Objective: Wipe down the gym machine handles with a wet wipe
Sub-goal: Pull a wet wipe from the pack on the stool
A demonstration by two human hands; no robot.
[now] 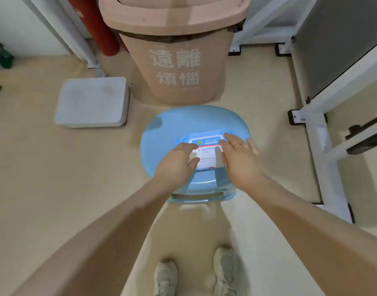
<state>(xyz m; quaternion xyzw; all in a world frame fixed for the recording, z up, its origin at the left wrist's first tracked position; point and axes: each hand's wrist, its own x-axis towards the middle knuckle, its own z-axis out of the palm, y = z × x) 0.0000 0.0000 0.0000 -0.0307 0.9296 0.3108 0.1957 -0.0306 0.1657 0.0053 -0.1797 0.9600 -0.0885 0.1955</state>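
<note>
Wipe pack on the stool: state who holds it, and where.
Both hands are on the wipe pack: left hand at its left edge, right hand along its right side. Firm grip cannot be told.

A wipes pack (206, 149) is lying on a stool (162, 133), a bin (174, 60) standing behind it and a box (92, 101) to its left.

My arms are bare from the elbows down, no sleeves in sight. A thin gold ring (237, 144) circles one finger of my right hand (240, 154); my left hand (176, 161) wears nothing. Pale, off-white laced sneakers (223, 270) cover my feet.
</note>
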